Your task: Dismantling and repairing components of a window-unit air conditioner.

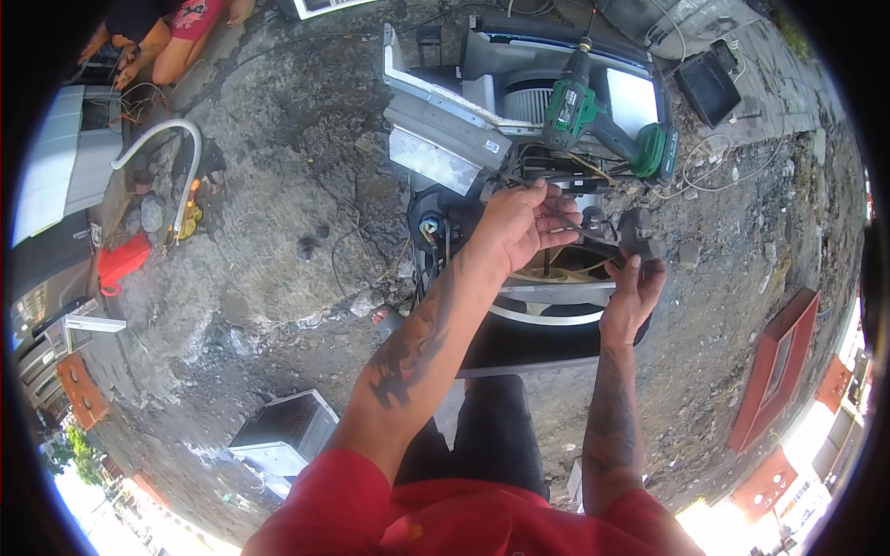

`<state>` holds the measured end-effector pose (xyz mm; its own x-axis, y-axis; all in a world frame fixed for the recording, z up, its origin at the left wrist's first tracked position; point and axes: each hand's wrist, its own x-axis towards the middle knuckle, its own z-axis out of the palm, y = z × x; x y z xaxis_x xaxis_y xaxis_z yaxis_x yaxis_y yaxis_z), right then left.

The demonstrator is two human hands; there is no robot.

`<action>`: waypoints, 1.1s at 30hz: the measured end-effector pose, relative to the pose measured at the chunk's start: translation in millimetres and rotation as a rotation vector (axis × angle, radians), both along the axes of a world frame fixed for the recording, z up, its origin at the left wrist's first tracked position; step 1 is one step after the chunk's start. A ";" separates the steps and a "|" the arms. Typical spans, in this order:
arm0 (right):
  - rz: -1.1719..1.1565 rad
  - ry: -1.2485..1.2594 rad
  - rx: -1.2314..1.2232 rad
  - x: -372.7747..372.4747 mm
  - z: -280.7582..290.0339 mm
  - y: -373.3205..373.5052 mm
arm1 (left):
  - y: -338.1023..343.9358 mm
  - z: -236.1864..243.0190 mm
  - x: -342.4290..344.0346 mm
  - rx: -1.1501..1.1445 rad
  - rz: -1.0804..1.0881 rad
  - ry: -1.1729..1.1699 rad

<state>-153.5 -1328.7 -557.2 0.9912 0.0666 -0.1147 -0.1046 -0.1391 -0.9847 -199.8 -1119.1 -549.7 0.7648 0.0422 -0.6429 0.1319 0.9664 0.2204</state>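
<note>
- Right hand (633, 295): thumb and fingers pinch a dark, blocky part (638, 235).
- Left hand (527, 232): fingers curled, palm partly upward; I cannot tell whether they grip anything.
- Beneath both: an opened appliance, its pale ring (556, 320) nearest.
- Just beyond: a green-and-black drill (567, 116).
- Well left: a bent white hose (196, 153).

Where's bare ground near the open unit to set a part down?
Left: rough ground between the pale curved hose and finned metal panel. Right: stone-strewn strip between the open unit and red frame. Crowded: around the left hand and right hand, and where the green drill lies.
</note>
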 end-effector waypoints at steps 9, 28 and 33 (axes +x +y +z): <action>0.149 0.221 0.289 -6.1 37.0 41.2 | 29.4 5.2 -38.9 -0.066 -0.044 0.016; 0.328 0.451 0.518 -112.2 125.3 99.2 | 45.2 14.0 -120.6 0.534 -0.235 0.039; 0.059 0.800 0.881 -136.7 116.3 115.4 | 32.3 -7.2 -177.9 0.346 -0.315 -0.064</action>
<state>-290.2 -1213.4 -440.9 0.6522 0.4752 -0.5906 -0.7484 0.5278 -0.4017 -377.7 -1086.8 -556.9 0.8125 0.0049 -0.5829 0.3828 0.7497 0.5399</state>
